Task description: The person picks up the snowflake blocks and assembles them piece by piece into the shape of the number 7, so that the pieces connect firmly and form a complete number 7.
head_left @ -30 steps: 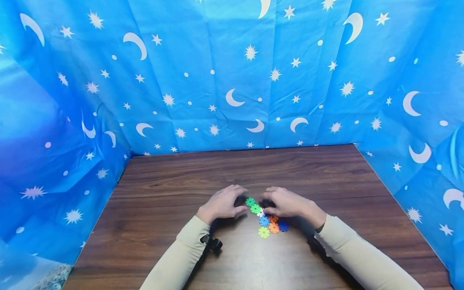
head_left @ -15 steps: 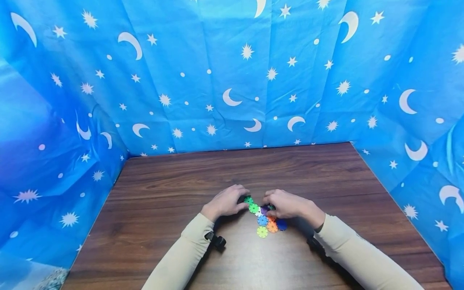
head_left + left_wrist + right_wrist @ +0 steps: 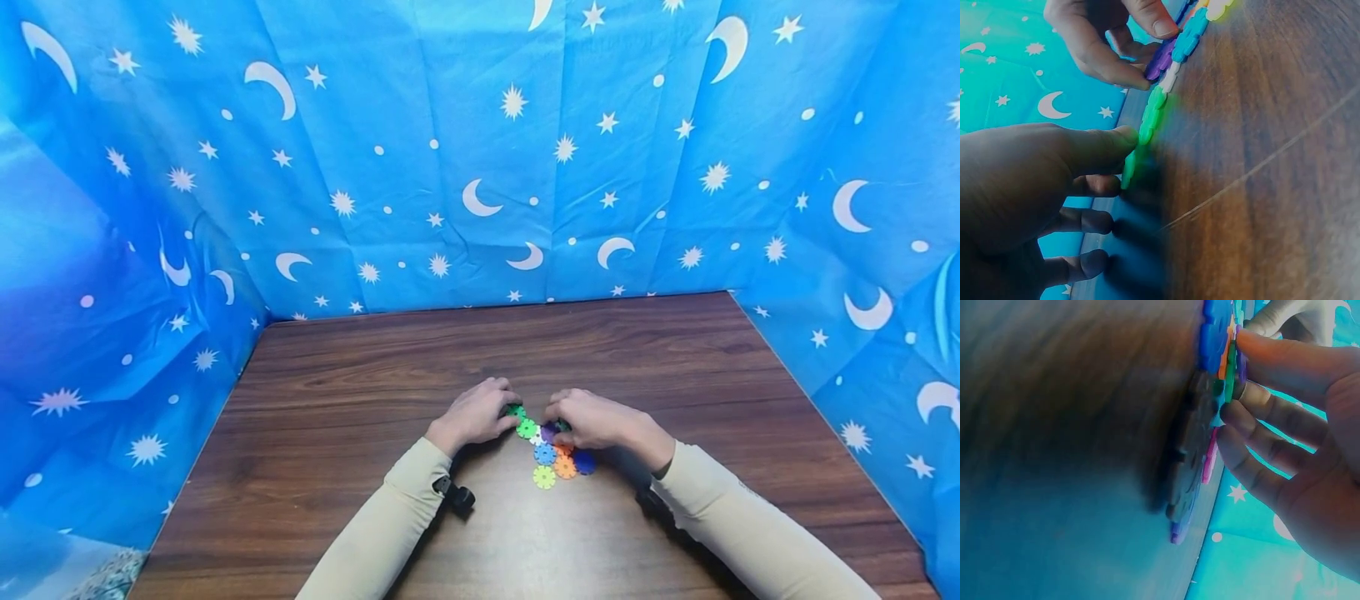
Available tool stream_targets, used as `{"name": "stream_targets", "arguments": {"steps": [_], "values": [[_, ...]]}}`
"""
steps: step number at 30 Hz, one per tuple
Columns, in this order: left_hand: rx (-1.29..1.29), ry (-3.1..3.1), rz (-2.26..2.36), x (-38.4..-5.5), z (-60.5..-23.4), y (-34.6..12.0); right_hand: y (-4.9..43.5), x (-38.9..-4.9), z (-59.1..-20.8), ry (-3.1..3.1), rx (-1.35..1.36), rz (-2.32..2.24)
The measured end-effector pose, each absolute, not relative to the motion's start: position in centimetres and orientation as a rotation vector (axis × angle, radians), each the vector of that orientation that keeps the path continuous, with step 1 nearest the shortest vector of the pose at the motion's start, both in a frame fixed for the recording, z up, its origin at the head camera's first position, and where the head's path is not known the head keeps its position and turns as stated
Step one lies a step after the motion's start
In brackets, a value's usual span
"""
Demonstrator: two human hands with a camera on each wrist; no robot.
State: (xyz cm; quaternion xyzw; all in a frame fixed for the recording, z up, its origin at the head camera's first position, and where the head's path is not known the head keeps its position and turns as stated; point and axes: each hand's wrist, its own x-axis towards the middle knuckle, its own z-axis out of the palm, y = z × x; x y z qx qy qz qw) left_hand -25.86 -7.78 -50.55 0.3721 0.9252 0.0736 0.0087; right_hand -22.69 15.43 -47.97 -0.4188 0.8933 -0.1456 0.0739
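A flat chain of notched plastic discs lies on the wooden table in the head view. My left hand (image 3: 476, 414) pinches the outermost green disc (image 3: 1129, 167) between thumb and index finger, its other fingers spread beside the table. A second green disc (image 3: 527, 428) and a white disc (image 3: 537, 437) follow. My right hand (image 3: 596, 419) pinches a purple disc (image 3: 1161, 61) by the white one. Nearer me sit a light blue disc (image 3: 545, 453), an orange disc (image 3: 565, 467), a dark blue disc (image 3: 584, 462) and a yellow-green disc (image 3: 544, 477). Fingers partly cover another green disc (image 3: 1230, 378).
In the right wrist view, a pink disc (image 3: 1209, 461) and a dark, shadowed disc (image 3: 1191, 450) show below the right fingers. The table (image 3: 360, 375) extends around the hands. Blue cloth (image 3: 420, 100) with moons and stars hangs behind and at both sides.
My left hand has moved slightly right, from beside the end green disc to a pinch on it. My right fingers, blurred at first, have settled on the purple disc.
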Motion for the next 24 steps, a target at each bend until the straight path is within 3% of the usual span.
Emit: {"name": "stream_targets", "arguments": {"steps": [24], "values": [[1.146,2.845,0.652,-25.3,-51.01,-7.89,15.62,-22.71,-48.03,2.705,-1.355,-0.65]]}}
